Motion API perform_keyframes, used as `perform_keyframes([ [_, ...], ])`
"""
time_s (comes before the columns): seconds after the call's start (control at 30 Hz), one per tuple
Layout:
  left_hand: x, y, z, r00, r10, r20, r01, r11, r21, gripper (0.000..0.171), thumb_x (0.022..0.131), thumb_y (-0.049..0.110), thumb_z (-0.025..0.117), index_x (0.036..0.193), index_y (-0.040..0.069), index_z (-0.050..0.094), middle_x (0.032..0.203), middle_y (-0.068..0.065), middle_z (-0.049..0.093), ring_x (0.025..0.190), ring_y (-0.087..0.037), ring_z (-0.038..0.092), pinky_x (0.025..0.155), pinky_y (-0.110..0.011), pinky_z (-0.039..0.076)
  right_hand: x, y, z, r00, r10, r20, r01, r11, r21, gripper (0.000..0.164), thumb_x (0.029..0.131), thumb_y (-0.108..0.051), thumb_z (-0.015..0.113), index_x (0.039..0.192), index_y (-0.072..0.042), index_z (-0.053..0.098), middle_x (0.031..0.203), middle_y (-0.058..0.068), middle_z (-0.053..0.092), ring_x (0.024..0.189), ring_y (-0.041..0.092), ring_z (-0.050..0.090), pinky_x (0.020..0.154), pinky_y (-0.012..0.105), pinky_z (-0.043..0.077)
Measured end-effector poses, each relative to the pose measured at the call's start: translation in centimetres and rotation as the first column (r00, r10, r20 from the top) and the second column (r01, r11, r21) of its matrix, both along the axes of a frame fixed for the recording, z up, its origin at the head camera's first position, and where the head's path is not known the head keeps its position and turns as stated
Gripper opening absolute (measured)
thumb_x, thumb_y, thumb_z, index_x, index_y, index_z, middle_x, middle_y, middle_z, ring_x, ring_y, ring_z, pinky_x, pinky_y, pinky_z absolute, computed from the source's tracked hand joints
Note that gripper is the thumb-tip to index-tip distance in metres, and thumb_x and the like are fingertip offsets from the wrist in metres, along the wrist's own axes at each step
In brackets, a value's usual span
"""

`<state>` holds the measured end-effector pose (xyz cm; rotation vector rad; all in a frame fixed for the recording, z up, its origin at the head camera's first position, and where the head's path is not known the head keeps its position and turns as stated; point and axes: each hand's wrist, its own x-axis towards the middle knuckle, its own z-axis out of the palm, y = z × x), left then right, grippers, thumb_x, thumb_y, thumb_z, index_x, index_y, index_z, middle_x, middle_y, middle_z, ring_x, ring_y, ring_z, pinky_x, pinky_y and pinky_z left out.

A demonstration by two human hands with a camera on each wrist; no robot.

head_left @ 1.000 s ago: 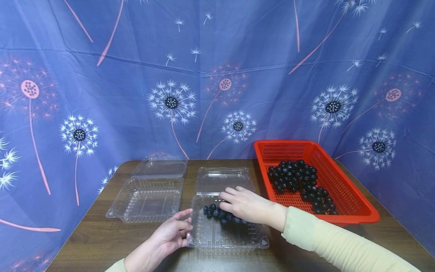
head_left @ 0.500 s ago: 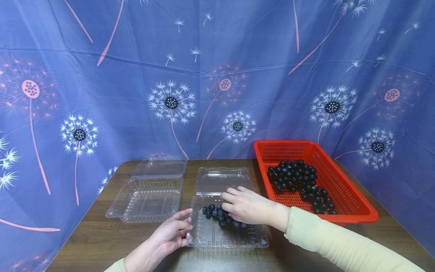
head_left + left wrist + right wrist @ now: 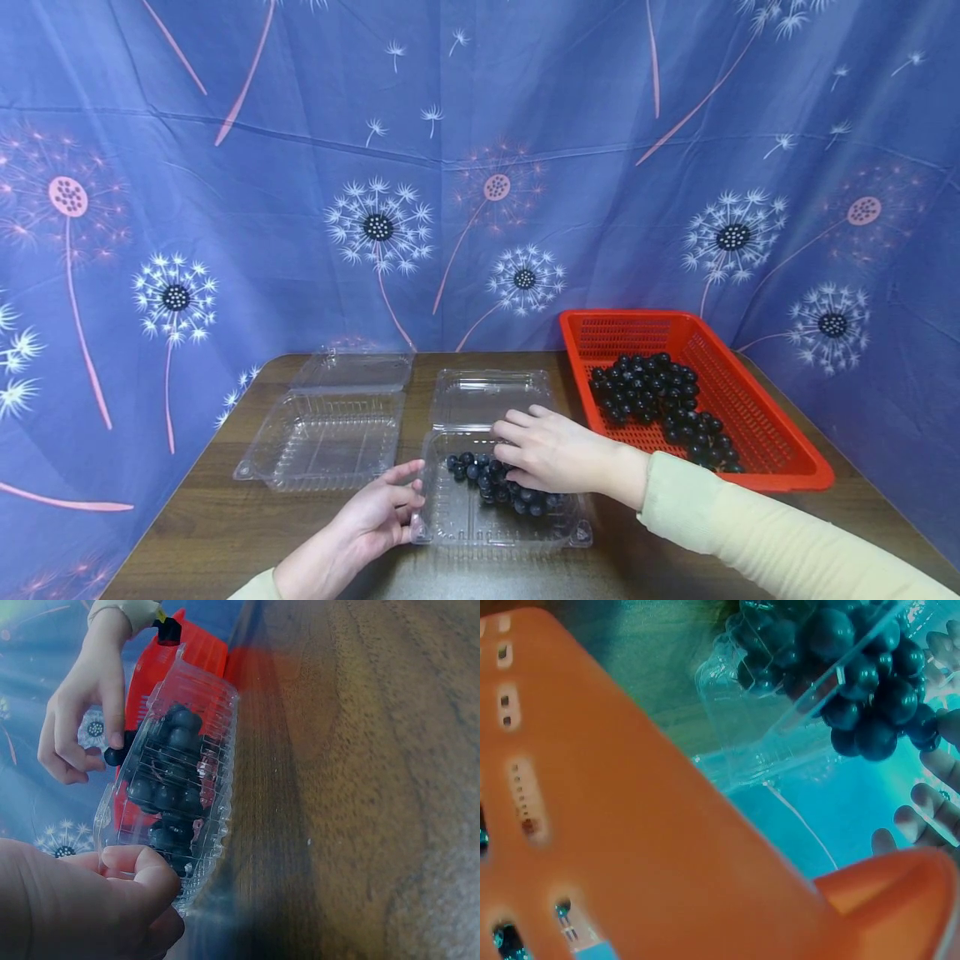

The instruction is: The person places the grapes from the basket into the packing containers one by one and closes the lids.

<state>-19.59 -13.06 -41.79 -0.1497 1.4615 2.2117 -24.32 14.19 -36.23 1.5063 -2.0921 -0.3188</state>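
A bunch of black grapes (image 3: 495, 483) lies in the near tray of a clear plastic clamshell container (image 3: 472, 529), whose lid is folded back. My right hand (image 3: 551, 450) is over the far right part of the bunch and hides some of it. In the left wrist view, thumb and fingertips of the right hand (image 3: 86, 712) pinch a grape at the bunch's edge. The right wrist view shows the bunch (image 3: 874, 697) close up, rising past the container's rim. My left hand (image 3: 378, 517) grips the container's left edge, with its thumb near the front corner.
Left of this container stands a second clear container (image 3: 330, 446), lid open. A red plastic basket (image 3: 795, 442) with more black grapes (image 3: 648, 387) takes up the right side. Behind the wooden table (image 3: 202, 533) hangs a blue cloth (image 3: 285, 208) with dandelion prints.
My right hand has shifted slightly to the right, and more of the grapes shows beneath it, their near side now lower in view. My left hand has stayed on the container's edge.
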Motion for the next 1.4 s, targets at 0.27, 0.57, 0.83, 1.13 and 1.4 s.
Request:
perform_keyframes([
  [0.27, 0.0, 0.0, 0.0, 1.000, -0.001, -0.003, 0.001, 1.000, 0.000, 0.062, 0.082, -0.010, 0.049, 0.138, 0.002, 0.028, 0.094, 0.001, 0.042, 0.067, -0.005, 0.044, 0.062, -0.017, 0.040, 0.1, 0.5, 0.9, 1.000, -0.007, 0.000, 0.007, 1.000, -0.019, 0.026, 0.079, -0.039, 0.070, 0.090, -0.020, 0.055, 0.096, -0.004, 0.054, 0.085, 0.015, 0.049, 0.061, 0.028, 0.038],
  [0.57, 0.0, 0.0, 0.0, 1.000, 0.003, -0.001, -0.003, 1.000, -0.011, 0.061, 0.083, -0.010, 0.048, 0.139, 0.002, 0.027, 0.095, 0.001, 0.042, 0.069, -0.005, 0.043, 0.063, -0.018, 0.040, 0.6, 1.3, 1.9, 0.999, -0.023, -0.027, 0.023, 1.000, -0.020, 0.028, 0.077, -0.034, 0.073, 0.091, -0.019, 0.055, 0.095, -0.004, 0.055, 0.083, 0.016, 0.049, 0.061, 0.028, 0.039],
  [0.83, 0.0, 0.0, -0.1, 1.000, 0.004, -0.004, -0.004, 1.000, -0.012, 0.060, 0.083, -0.010, 0.048, 0.138, 0.002, 0.028, 0.094, 0.001, 0.042, 0.067, -0.004, 0.044, 0.063, -0.017, 0.040, 1.1, 2.2, 2.7, 0.999, -0.044, -0.019, 0.043, 0.998, -0.039, 0.028, 0.076, -0.028, 0.073, 0.095, -0.018, 0.056, 0.096, -0.002, 0.058, 0.084, 0.016, 0.050, 0.060, 0.028, 0.040],
  [1.13, 0.1, 0.0, -0.1, 1.000, 0.005, 0.005, -0.005, 1.000, -0.014, 0.061, 0.083, -0.010, 0.048, 0.138, 0.002, 0.027, 0.095, 0.001, 0.042, 0.068, -0.005, 0.043, 0.063, -0.017, 0.040, 1.2, 2.9, 3.9, 0.997, -0.067, -0.050, 0.065, 0.997, -0.040, 0.029, 0.074, -0.030, 0.073, 0.095, -0.018, 0.056, 0.098, -0.001, 0.057, 0.086, 0.017, 0.051, 0.059, 0.029, 0.039],
  [1.4, 0.1, 0.1, 0.0, 1.000, 0.004, 0.001, -0.004, 1.000, -0.011, 0.063, 0.083, -0.010, 0.048, 0.140, 0.002, 0.025, 0.094, 0.002, 0.042, 0.067, -0.004, 0.042, 0.062, -0.017, 0.039, 1.5, 4.1, 5.3, 0.994, -0.110, -0.026, 0.109, 0.993, -0.037, 0.033, 0.073, -0.028, 0.074, 0.099, -0.017, 0.057, 0.099, 0.000, 0.057, 0.086, 0.018, 0.051, 0.061, 0.030, 0.040],
])
